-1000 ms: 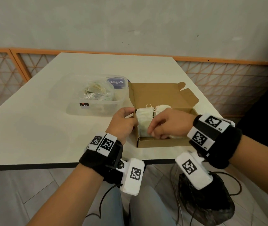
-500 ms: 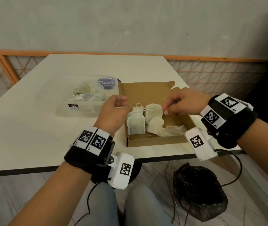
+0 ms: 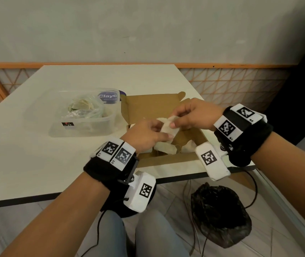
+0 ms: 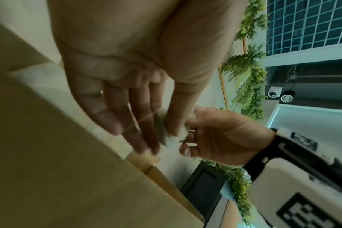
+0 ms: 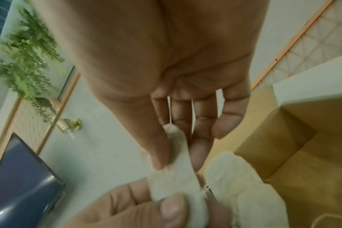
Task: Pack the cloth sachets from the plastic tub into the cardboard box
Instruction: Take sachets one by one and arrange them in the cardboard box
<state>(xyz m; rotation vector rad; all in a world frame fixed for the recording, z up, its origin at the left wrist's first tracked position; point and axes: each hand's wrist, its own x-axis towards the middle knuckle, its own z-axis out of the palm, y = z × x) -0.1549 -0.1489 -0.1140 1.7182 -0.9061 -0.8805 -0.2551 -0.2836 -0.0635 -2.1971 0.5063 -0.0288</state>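
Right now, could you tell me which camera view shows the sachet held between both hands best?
The right wrist view: the sachet fills the centre, pinched by both thumbs. The head view shows it smaller, above the cardboard box. The left wrist view shows only a blurred scrap.

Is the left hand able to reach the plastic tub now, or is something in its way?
Probably not at once. The left hand and the right hand both pinch one cloth sachet above the cardboard box. The plastic tub stands open just left of the box, with nothing between; only the occupied fingers hinder it.

White table [image 3: 36,160] carries tub [image 3: 85,125], box [image 3: 166,160] (open)
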